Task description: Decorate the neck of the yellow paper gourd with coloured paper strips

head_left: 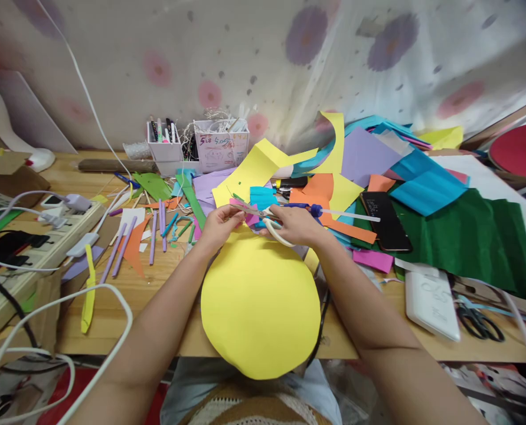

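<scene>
Over the top edge of a large yellow paper disc (260,307), both of my hands are close together. My right hand (296,225) is closed on white-handled scissors (277,232), their blades pointing left toward my other hand. A small piece of pink paper (250,217) lies at the blades, and my left hand (222,226) pinches its left side. The scissor blades partly cover this piece. Just beyond the hands are a folded blue paper (263,195) and a blue glue gun (316,210) with a clear stick. The disc's lower part overhangs the table edge.
Coloured paper sheets (364,154) pile up behind, with dark green paper (466,242) at right. A black phone (385,221), white power bank (431,302) and black-handled scissors (479,321) lie rightward. Left are purple paper rolls (124,247), a power strip (36,265) and loose cables (127,319).
</scene>
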### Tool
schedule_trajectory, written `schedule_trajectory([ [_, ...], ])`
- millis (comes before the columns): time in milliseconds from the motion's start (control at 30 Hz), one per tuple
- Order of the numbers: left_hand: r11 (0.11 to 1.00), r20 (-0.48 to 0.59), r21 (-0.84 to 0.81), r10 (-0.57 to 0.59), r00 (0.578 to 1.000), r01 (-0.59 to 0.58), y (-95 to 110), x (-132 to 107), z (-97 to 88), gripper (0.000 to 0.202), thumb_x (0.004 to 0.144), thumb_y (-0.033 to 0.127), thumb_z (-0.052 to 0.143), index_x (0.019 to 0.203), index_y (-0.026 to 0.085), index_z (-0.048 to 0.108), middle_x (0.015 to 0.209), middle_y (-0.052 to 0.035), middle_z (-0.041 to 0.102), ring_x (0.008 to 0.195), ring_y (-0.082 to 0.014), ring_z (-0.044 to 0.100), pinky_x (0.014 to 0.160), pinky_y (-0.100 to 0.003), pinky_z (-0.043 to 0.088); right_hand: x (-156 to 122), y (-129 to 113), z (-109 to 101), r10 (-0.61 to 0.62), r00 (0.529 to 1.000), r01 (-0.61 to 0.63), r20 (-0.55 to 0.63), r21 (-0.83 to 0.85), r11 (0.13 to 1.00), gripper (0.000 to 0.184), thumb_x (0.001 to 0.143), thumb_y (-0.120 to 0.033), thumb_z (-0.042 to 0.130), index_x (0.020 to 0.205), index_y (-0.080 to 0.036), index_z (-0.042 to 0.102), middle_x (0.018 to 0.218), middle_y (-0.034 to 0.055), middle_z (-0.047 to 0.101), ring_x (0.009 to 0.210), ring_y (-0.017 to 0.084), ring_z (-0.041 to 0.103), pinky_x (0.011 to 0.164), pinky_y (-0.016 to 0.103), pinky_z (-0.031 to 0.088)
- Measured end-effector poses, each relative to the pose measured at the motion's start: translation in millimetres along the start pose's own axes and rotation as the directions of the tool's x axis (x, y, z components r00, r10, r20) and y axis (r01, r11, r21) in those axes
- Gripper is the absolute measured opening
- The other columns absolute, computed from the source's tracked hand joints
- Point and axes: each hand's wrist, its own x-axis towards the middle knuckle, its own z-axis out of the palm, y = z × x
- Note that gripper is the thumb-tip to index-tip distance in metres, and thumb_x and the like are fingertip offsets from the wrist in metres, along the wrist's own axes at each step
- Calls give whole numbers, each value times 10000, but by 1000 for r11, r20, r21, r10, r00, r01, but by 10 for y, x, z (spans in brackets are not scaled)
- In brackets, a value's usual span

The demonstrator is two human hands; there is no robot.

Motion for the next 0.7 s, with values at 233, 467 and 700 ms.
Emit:
schedule_trajectory([
  [233,1000,-4,-1,-1,1000,1,11,6,-2,101,621,182,696,720,171,686,659,2,651,591,-91,542,594,-196,433,9,-18,3,-19,999,18,-26,-37,999,418,800,-599,423,870,-191,484,909,86,625,758,206,547,579,274,254],
  [467,995,25,98,32,999,-35,16,13,-46,107,635,219,681,718,151,676,574,14,600,545,-90,489,573,-210,384,1,-40,15,24,999,-26,-41,-60,998,418,799,-601,404,842,-197,503,826,64,641,652,179,532,535,266,200],
  [700,988,45,153,22,999,-29,57,12,-55,154,644,273,662,705,131,662,611,1,618,566,-94,487,576,-229,377,6,-40,39,56,996,-61,-70,-65,996,449,797,-628,376,817,-205,524,720,32,625,579,155,502,519,252,176],
])
